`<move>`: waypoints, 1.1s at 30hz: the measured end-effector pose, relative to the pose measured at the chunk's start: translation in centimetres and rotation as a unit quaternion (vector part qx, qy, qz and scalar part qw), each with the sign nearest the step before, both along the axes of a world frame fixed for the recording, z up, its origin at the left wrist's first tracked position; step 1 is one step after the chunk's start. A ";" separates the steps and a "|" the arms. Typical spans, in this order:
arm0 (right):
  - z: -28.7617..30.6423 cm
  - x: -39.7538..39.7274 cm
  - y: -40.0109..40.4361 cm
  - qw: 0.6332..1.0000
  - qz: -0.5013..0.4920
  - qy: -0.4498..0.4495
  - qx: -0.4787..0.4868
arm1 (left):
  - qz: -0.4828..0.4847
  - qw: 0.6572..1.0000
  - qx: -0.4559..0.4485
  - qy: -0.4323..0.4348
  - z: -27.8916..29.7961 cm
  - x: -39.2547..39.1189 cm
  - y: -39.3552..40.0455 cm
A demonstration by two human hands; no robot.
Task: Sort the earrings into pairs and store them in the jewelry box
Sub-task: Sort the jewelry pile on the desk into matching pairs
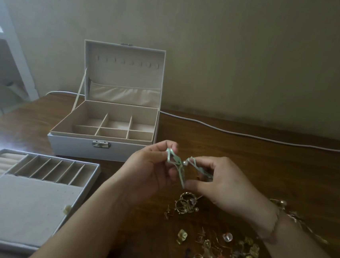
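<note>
Both hands meet above the worktop (pixel 245 157), each pinching one mint-green earring: the left hand (pixel 150 172) holds the left earring (pixel 174 160) near its top between thumb and forefinger, and the right hand (pixel 222 181) grips the right earring (pixel 197 167) the same way. The two earrings look alike, thin ribbon-like strips bent into open loops, with a small pale bead (pixel 185 163) where they come close together; whether they touch I cannot tell. They seem very light and thin, probably easy to bend or snag, so the safest hold is likely the firmer top by the bead or post, not the loops.

Just below the hands lie gold hoops with little pearls (pixel 186 203), and nearer the person a tangled heap of earrings (pixel 225 257), gold, glassy and flower-shaped. These are small, hard and slippery-looking, with fine hooks that could catch on each other.

Beyond the left hand stands the open jewelry box (pixel 100 149), pale outside, lined in cream fabric, its compartments bare. To the left of the left hand sits the lifted-out tray (pixel 32 209), with narrow slots, padded rolls and a flat perforated panel carrying one small yellowish stud (pixel 67 209). Pairing seems barely begun.
</note>
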State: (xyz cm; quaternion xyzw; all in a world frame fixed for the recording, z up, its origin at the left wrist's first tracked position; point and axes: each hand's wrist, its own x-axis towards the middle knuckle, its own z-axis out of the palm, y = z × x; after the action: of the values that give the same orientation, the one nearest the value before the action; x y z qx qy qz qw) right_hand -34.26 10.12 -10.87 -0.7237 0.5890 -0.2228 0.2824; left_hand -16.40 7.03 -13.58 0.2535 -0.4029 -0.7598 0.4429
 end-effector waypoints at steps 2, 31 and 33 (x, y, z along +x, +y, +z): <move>0.1 -0.8 -0.2 0.999 0.011 -0.036 0.032 | -0.027 0.999 0.002 0.038 0.0 0.0 0.1; 0.3 -2.4 0.1 0.959 -0.065 -0.276 -0.028 | 0.018 0.993 -0.017 -0.116 -0.3 -1.4 0.7; 0.3 -2.9 0.0 0.975 -0.083 -0.205 -0.007 | 0.066 0.991 -0.028 -0.110 -0.1 -1.1 0.4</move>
State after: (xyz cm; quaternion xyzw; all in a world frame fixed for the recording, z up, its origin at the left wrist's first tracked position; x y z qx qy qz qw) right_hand -37.19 10.14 -10.56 -0.6130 0.5755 -0.3927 0.3726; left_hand -17.54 7.44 -13.67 0.3489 -0.4525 -0.6848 0.4523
